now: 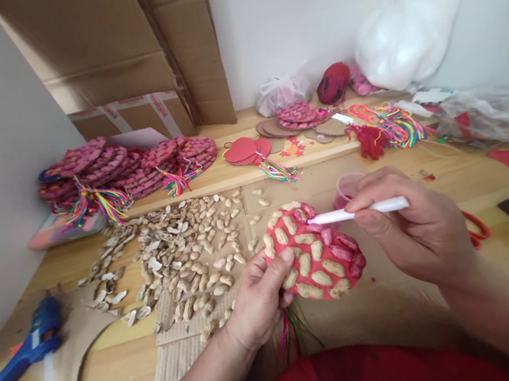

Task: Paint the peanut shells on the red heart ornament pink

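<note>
My left hand (265, 292) grips the left edge of a red gourd-shaped card (309, 246) covered with peanut shells, its thumb on the front. Several shells on the card's right side are dyed pink; the others are plain tan. My right hand (409, 224) holds a white pen-like brush (359, 211), its pink tip touching a shell near the card's upper right. Behind the brush stands a clear plastic cup (350, 185) with pink liquid, partly hidden by my right hand. Coloured tassel threads (290, 336) hang beneath the card.
Loose peanut shells (195, 245) spread over cardboard on the left. A blue glue gun (32, 345) lies far left. Finished pink gourd pieces (87, 172) are stacked on the back ledge, near red cards (248, 151) and tassels (399, 126). Red-handled scissors (478, 229) lie beyond my right wrist.
</note>
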### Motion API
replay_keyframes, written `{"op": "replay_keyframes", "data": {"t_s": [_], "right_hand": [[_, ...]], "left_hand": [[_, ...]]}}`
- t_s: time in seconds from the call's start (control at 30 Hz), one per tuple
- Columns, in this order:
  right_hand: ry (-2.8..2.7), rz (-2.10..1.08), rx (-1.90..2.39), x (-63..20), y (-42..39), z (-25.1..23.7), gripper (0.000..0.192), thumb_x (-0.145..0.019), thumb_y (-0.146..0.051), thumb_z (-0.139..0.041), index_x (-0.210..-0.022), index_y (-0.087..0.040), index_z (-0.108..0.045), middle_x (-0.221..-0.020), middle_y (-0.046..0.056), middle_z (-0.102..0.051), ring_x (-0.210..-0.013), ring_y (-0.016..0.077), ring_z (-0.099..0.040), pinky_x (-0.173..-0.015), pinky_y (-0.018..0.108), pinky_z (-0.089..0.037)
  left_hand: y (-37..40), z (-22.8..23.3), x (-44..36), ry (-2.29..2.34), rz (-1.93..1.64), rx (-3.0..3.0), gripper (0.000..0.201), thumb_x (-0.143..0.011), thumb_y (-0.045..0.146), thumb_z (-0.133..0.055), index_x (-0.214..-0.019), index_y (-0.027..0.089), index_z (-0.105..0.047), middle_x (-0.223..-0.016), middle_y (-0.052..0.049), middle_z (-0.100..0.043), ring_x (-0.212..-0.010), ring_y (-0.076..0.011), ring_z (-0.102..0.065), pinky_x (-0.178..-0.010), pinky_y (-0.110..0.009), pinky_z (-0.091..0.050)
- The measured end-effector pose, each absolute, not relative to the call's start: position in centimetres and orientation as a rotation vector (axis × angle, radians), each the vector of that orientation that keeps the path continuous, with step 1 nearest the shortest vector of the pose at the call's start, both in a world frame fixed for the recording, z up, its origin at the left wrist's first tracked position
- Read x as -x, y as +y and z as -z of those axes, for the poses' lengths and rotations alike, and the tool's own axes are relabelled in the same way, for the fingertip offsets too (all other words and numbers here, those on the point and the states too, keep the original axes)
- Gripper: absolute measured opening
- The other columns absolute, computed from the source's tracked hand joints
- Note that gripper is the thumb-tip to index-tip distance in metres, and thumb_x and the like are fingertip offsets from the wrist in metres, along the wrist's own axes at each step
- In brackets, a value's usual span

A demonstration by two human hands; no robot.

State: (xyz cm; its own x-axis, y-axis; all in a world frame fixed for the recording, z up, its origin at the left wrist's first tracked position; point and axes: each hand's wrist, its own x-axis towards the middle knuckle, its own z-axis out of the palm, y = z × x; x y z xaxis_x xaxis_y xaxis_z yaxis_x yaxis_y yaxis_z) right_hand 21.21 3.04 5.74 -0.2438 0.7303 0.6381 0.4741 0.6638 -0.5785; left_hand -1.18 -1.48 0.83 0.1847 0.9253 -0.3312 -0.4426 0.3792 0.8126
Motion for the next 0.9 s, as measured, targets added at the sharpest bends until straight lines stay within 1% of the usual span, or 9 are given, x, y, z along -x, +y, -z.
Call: {"op": "replay_keyframes", "data": {"t_s": [0.1,0.27,0.33,0.4,0.47,0.53,0.63,0.77,0.9], "right_hand": [[-1.914,-0.336,0.928,-21.2,3.0,-5.8,0.018,-0.088,-0.018,-0.066,-0.102,-0.030,-0.067,-0.092,0.002,-0.067,-0.097,0.0240,-0.066,-0.097,0.049,-0.053],[-1.920,-0.347,0.932,-21.2,3.0,-5.8,0.018,-0.088,-0.017,-0.065,-0.101,-0.029,-0.067,-0.091,0.002,-0.065,-0.094,0.0224,-0.065,-0.098,0.049,-0.053],[-1.917,-0.354,0.933,-21.2,3.0,-5.8,0.017,-0.089,-0.017,-0.065,-0.101,-0.029,-0.067,-0.091,0.002,-0.065,-0.094,0.0222,-0.065,-0.097,0.049,-0.052],[-1.911,-0.355,0.939,-21.3,3.0,-5.8,0.017,-0.089,-0.018,-0.065,-0.101,-0.029,-0.067,-0.092,0.002,-0.065,-0.096,0.0229,-0.065,-0.098,0.049,-0.052],[-1.907,-0.352,0.939,-21.3,2.9,-5.8,0.016,-0.089,-0.018,-0.065,-0.101,-0.029,-0.067,-0.093,0.002,-0.065,-0.099,0.0238,-0.066,-0.098,0.049,-0.051],[-1.904,-0.343,0.930,-21.3,2.9,-5.8,0.016,-0.089,-0.018,-0.065,-0.101,-0.028,-0.067,-0.092,0.002,-0.065,-0.100,0.0239,-0.066,-0.098,0.048,-0.051],[-1.896,-0.336,0.916,-21.2,3.0,-5.8,0.016,-0.088,-0.016,-0.065,-0.101,-0.027,-0.067,-0.092,0.002,-0.065,-0.099,0.0236,-0.067,-0.096,0.047,-0.052],[-1.875,-0.328,0.912,-21.3,3.0,-5.8,0.018,-0.088,-0.015,-0.065,-0.101,-0.027,-0.067,-0.092,0.003,-0.065,-0.100,0.0240,-0.066,-0.094,0.048,-0.053],[-1.855,-0.301,0.931,-21.3,2.9,-5.7,0.018,-0.088,-0.016,-0.066,-0.102,-0.027,-0.067,-0.094,0.003,-0.067,-0.102,0.0247,-0.067,-0.094,0.048,-0.053]], "left_hand": [[-1.6,-0.7,1.3,0.924,-1.061,-0.640,0.044,-0.077,0.053,-0.084,-0.073,0.016,-0.060,-0.055,0.008,-0.045,-0.044,-0.0039,-0.032,-0.040,-0.015,-0.029],[-1.6,-0.4,1.3,0.944,-1.022,-0.545,0.042,-0.072,0.047,-0.089,-0.088,0.015,-0.069,-0.065,0.003,-0.060,-0.049,-0.0053,-0.043,-0.044,-0.016,-0.033],[-1.5,-0.4,1.2,0.931,-1.024,-0.519,0.041,-0.071,0.047,-0.090,-0.087,0.015,-0.070,-0.065,0.003,-0.061,-0.048,-0.0051,-0.044,-0.043,-0.016,-0.032],[-1.5,-0.3,1.0,0.917,-1.044,-0.520,0.040,-0.072,0.047,-0.090,-0.084,0.015,-0.069,-0.060,0.004,-0.058,-0.044,-0.0038,-0.040,-0.042,-0.016,-0.030],[-1.5,-0.3,0.8,0.905,-1.064,-0.529,0.039,-0.072,0.047,-0.090,-0.084,0.015,-0.070,-0.060,0.004,-0.060,-0.044,-0.0038,-0.042,-0.042,-0.015,-0.033],[-1.5,-0.2,0.7,0.891,-1.069,-0.547,0.038,-0.074,0.046,-0.089,-0.090,0.016,-0.073,-0.064,0.002,-0.066,-0.048,-0.0062,-0.051,-0.047,-0.016,-0.041],[-1.5,0.1,0.8,0.872,-1.058,-0.597,0.032,-0.080,0.043,-0.085,-0.096,0.016,-0.075,-0.075,-0.002,-0.074,-0.059,-0.0101,-0.062,-0.059,-0.020,-0.051],[-1.6,0.5,0.9,0.887,-1.041,-0.639,0.029,-0.085,0.042,-0.080,-0.098,0.016,-0.076,-0.084,-0.005,-0.078,-0.067,-0.0127,-0.067,-0.068,-0.023,-0.054],[-1.7,0.7,0.9,0.895,-1.032,-0.642,0.030,-0.084,0.043,-0.082,-0.097,0.016,-0.076,-0.082,-0.005,-0.077,-0.069,-0.0135,-0.068,-0.068,-0.023,-0.053]]}}
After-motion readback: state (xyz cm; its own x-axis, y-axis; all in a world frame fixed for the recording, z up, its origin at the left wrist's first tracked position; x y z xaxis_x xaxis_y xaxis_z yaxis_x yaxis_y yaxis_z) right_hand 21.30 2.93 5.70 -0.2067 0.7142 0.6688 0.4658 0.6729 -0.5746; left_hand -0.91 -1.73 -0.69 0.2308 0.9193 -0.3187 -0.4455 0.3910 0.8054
